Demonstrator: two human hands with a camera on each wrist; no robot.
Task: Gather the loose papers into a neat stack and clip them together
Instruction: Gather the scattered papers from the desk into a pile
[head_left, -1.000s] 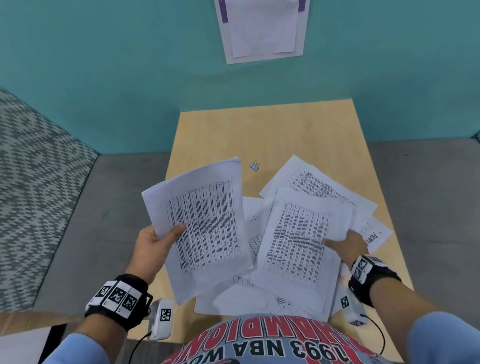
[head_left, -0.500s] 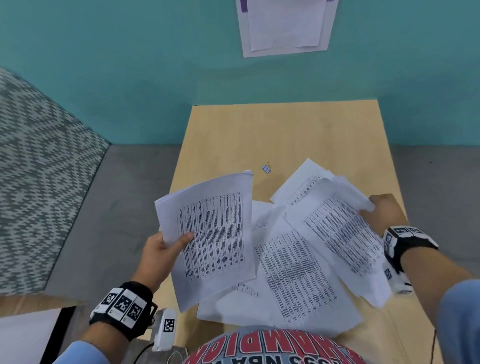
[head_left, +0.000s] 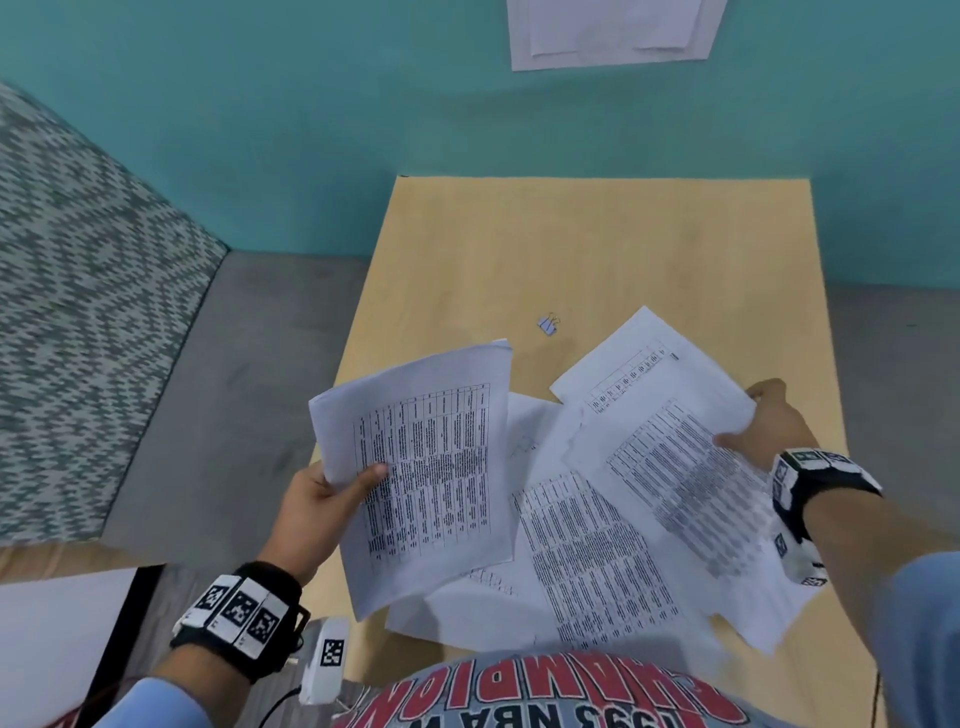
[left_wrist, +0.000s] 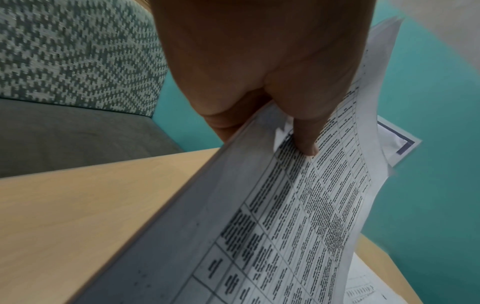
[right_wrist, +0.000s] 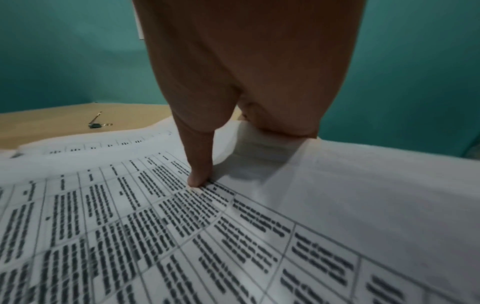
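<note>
My left hand (head_left: 332, 493) pinches a few printed sheets (head_left: 431, 467) by their left edge and holds them tilted above the table's left side; the thumb (left_wrist: 306, 139) lies on the top page (left_wrist: 298, 216). My right hand (head_left: 769, 431) grips other printed sheets (head_left: 685, 467) at their right edge, lifted off the table, thumb (right_wrist: 200, 174) on top of the page (right_wrist: 155, 226). More loose sheets (head_left: 587, 551) lie spread on the table between the hands. A small binder clip (head_left: 549, 324) lies on the bare wood beyond the papers, also in the right wrist view as a clip (right_wrist: 96, 123).
The wooden table (head_left: 597, 249) stands against a teal wall (head_left: 311, 104), with a paper notice (head_left: 613, 31) pinned above. A patterned sofa (head_left: 78, 312) with a grey seat is on the left. My torso in a printed shirt (head_left: 545, 696) presses the near table edge.
My right hand moved from pressing a sheet near the front right to the far right, took hold of sheets there and lifted them. The left hand kept holding its sheets.
</note>
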